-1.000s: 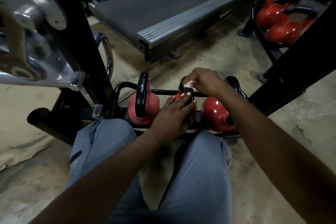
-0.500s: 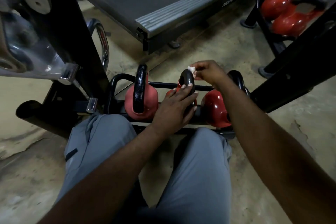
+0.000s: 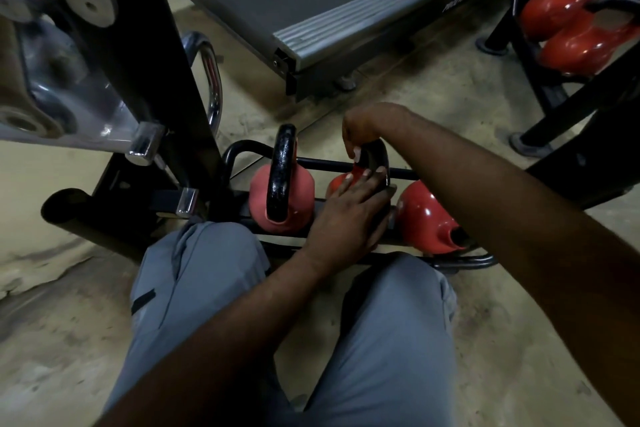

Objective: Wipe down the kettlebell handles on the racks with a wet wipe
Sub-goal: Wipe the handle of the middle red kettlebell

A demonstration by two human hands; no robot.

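Before the person's knees, at twelve o'clock, a low black rack (image 3: 325, 163) holds three kettlebells in a row. The left hand (image 3: 346, 215) rests on the middle kettlebell (image 3: 337, 182) with its fingers straight and spread. It covers the red body and touches the foot of the black handle (image 3: 377, 156). The right hand (image 3: 363, 125) reaches in from three o'clock and hangs over the top of this handle. Its fingers are curled downward and pinch a small white scrap, the wet wipe (image 3: 356, 151), against the nine o'clock side of the handle. The pink kettlebell (image 3: 294, 191) stands at nine o'clock of the hands. The shiny red kettlebell (image 3: 422, 215) stands at three o'clock, partly behind the right forearm. Farther away are a treadmill (image 3: 346, 3) at twelve o'clock, a second rack with red kettlebells (image 3: 568, 17) at two o'clock and a chrome machine (image 3: 52, 62) at ten o'clock.
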